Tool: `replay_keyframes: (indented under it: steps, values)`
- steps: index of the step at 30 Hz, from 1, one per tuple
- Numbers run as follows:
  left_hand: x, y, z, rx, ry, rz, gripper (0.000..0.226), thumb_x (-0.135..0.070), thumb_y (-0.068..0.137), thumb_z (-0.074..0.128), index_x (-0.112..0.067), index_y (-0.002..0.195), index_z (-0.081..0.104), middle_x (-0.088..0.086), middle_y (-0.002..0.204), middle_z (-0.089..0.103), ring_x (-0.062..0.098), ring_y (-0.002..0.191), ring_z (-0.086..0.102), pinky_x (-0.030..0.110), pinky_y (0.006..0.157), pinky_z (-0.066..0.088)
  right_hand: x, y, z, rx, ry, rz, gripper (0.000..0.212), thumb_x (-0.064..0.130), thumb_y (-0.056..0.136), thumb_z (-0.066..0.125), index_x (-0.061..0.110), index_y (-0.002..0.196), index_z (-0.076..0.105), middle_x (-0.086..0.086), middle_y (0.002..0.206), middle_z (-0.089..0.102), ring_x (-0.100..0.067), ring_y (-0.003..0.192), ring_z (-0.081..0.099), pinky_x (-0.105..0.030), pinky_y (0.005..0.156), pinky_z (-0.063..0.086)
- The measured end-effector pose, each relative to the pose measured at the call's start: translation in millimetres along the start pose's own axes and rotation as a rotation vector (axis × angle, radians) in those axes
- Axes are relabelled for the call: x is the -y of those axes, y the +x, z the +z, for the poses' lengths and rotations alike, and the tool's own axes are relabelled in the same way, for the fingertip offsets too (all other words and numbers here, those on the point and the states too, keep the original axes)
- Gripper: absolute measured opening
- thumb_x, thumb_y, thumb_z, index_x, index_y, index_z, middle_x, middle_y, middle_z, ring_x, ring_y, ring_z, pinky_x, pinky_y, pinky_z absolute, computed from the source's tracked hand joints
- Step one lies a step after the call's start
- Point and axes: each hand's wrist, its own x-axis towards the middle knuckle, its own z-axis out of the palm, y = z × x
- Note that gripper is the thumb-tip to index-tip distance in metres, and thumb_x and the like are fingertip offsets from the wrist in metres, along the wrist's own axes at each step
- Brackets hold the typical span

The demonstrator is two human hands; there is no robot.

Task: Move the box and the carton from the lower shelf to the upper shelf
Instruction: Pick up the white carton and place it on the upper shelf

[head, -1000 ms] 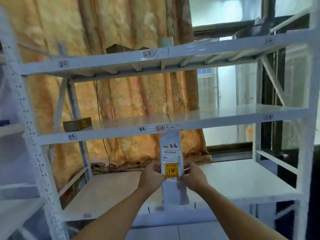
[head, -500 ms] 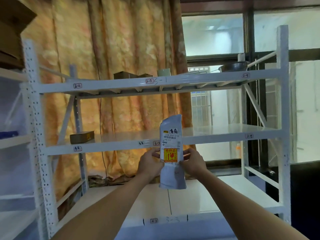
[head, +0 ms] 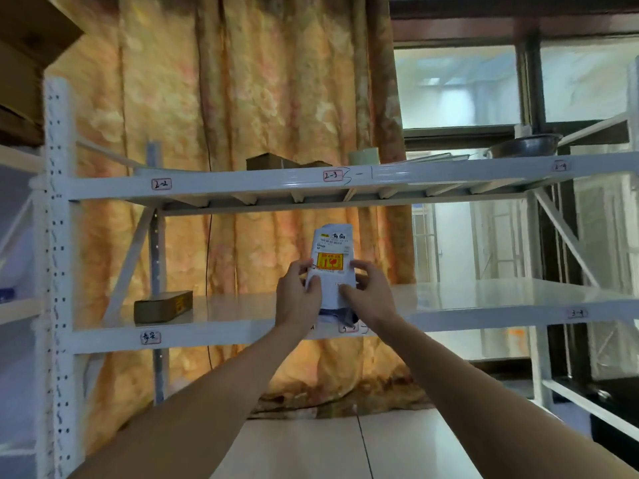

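Note:
A tall white carton [head: 332,250] with a yellow and red label stands upright between my hands, its base at the front edge of the middle shelf [head: 242,331]. My left hand [head: 298,295] grips its left side and my right hand [head: 370,294] grips its right side. A flat brown box [head: 162,306] with a yellow label lies on the same shelf, far to the left. The upper shelf [head: 242,184] runs across above the carton.
On the upper shelf sit small brown boxes [head: 269,162], a pale green tub [head: 363,155] and a metal basin [head: 525,145]. A white upright post [head: 58,236] stands at the left. An orange curtain hangs behind; the bottom shelf [head: 345,444] lies below my arms.
Both hands have lifted the carton from the bottom shelf up to the level of the middle shelf. The view has tilted upward.

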Motion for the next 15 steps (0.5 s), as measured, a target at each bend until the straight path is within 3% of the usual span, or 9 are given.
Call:
replay_keyframes:
  steps: [2,4,6,8,11,13,15]
  values:
    - [28,38,-1,0.038,0.032,0.029,0.026,-0.012,0.096,0.052,-0.013,0.121,0.06,0.008,0.111,0.064,0.004,0.077,0.06,0.025,0.06,0.052,-11,38,26,-0.007,-0.064,-0.033,0.046,0.009,0.087,0.063,0.01,0.132,0.054,-0.017,0.122,0.069,-0.028,0.095,0.069,-0.047,0.083,0.061]
    - [60,73,2,0.088,0.083,0.004,0.027,-0.018,0.095,0.053,-0.018,0.12,0.062,0.012,0.116,0.064,0.012,0.083,0.064,0.025,0.061,0.05,-28,73,51,-0.005,-0.12,-0.048,0.04,0.011,0.088,0.062,0.009,0.128,0.06,-0.014,0.119,0.069,-0.019,0.084,0.068,-0.03,0.07,0.058]
    - [93,100,8,0.15,0.176,-0.059,0.031,-0.024,0.095,0.051,-0.022,0.123,0.063,0.013,0.12,0.065,0.024,0.095,0.064,0.033,0.075,0.05,-48,99,70,-0.003,-0.174,-0.055,0.036,0.012,0.091,0.06,0.01,0.127,0.063,-0.009,0.116,0.068,-0.008,0.077,0.062,-0.022,0.062,0.048]
    - [121,116,14,0.224,0.443,-0.058,0.032,-0.029,0.098,0.042,-0.024,0.119,0.064,0.008,0.112,0.07,0.029,0.105,0.06,0.041,0.092,0.038,-71,119,86,0.003,-0.232,-0.03,0.035,0.014,0.093,0.057,0.009,0.127,0.065,-0.003,0.115,0.066,-0.014,0.09,0.063,-0.029,0.074,0.049]
    - [151,117,30,0.333,0.914,-0.022,0.036,-0.028,0.101,0.029,-0.02,0.078,0.057,0.002,0.082,0.062,0.029,0.102,0.055,0.042,0.091,0.028,-113,139,110,0.122,-0.454,0.055,0.029,0.019,0.095,0.051,0.005,0.11,0.071,-0.013,0.107,0.074,-0.032,0.101,0.068,-0.04,0.084,0.054]
    - [158,112,36,0.39,1.05,-0.034,0.039,-0.026,0.101,0.028,-0.022,0.066,0.046,0.0,0.078,0.056,0.027,0.102,0.051,0.043,0.094,0.029,-130,137,119,0.171,-0.591,0.079,0.031,0.025,0.098,0.046,0.008,0.106,0.069,-0.015,0.105,0.075,-0.037,0.1,0.068,-0.043,0.088,0.052]
    - [166,117,40,0.406,1.093,-0.029,0.042,-0.029,0.1,0.028,-0.022,0.066,0.049,0.001,0.081,0.059,0.026,0.102,0.049,0.046,0.098,0.029,-139,142,125,0.166,-0.678,0.054,0.031,0.029,0.101,0.04,0.015,0.106,0.068,-0.012,0.108,0.074,-0.035,0.103,0.067,-0.047,0.099,0.048]
